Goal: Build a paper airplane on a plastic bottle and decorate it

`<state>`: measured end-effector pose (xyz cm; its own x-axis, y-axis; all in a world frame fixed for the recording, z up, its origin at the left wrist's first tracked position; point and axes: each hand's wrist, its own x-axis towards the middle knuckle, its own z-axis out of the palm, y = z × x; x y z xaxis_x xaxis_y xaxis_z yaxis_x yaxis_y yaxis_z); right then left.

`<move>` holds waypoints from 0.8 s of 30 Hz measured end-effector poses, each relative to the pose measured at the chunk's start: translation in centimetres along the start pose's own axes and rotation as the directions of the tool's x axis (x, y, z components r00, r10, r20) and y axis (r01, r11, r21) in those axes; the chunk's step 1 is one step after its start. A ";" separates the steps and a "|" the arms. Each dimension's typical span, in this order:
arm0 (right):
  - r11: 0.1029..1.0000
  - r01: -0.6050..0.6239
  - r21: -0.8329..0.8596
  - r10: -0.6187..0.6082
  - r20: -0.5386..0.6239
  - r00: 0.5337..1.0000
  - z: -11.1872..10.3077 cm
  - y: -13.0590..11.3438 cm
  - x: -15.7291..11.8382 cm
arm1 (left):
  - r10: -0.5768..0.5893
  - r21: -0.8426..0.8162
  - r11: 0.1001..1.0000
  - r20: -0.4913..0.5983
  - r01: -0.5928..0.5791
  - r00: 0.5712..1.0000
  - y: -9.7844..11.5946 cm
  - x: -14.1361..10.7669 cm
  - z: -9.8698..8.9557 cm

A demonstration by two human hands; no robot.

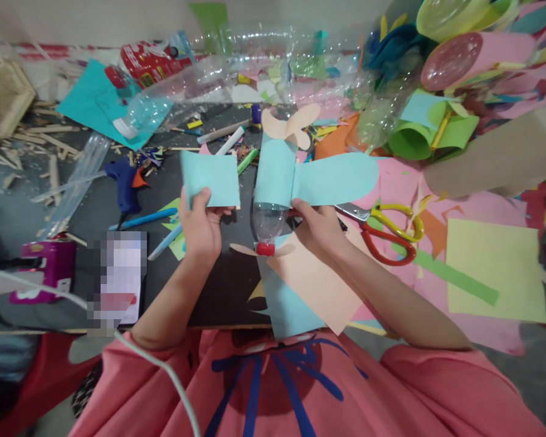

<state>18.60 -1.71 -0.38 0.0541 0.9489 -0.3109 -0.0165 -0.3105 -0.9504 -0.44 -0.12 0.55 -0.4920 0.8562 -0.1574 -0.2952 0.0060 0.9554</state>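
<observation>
My left hand [202,227] pinches a light blue paper piece [212,179], roughly square, thumb on its front and fingers behind. To its right lies a plastic bottle [269,221] wrapped in light blue paper [275,173]. Its red cap [266,249] points toward me, with a peach paper strip beside it. Peach paper lobes [291,124] stick out at the far end. From the wrap's right side extends a rounded light blue paper wing [339,177]. My right hand [318,224] grips this wing near the bottle, thumb on top, other fingers hidden underneath.
Scissors [391,233] with red and yellow handles lie by my right forearm. Peach paper [321,282] sits near the front edge. At left are a blue glue gun [124,185], a phone [126,276] and a purple power strip [45,270]. Clear bottles [177,91] line the back.
</observation>
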 end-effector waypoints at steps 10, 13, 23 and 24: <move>0.997 -0.082 0.008 0.082 -0.050 0.995 -1.3 0.5 -2.7 | -0.130 0.021 0.991 0.008 0.130 0.991 -0.9 -0.7 0.3; 0.994 -0.114 0.004 0.114 -0.001 0.994 -1.6 -0.1 -2.4 | -0.129 0.035 0.991 -0.006 0.129 0.992 -0.8 -1.0 0.5; 0.991 -0.112 0.069 0.110 0.043 0.993 -1.7 -0.4 -2.5 | -0.172 0.053 0.984 0.035 0.170 0.984 -0.7 -2.3 0.6; 0.991 -0.120 0.061 0.118 0.034 0.992 -1.7 -0.5 -2.6 | -0.165 0.045 0.985 0.028 0.164 0.986 -0.7 -2.4 0.6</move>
<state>20.21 -4.08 0.87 0.0177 0.9068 -0.4211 -0.0838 -0.4183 -0.9044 1.44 -1.82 0.38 -0.4130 0.8579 -0.3058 -0.3344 0.1695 0.9271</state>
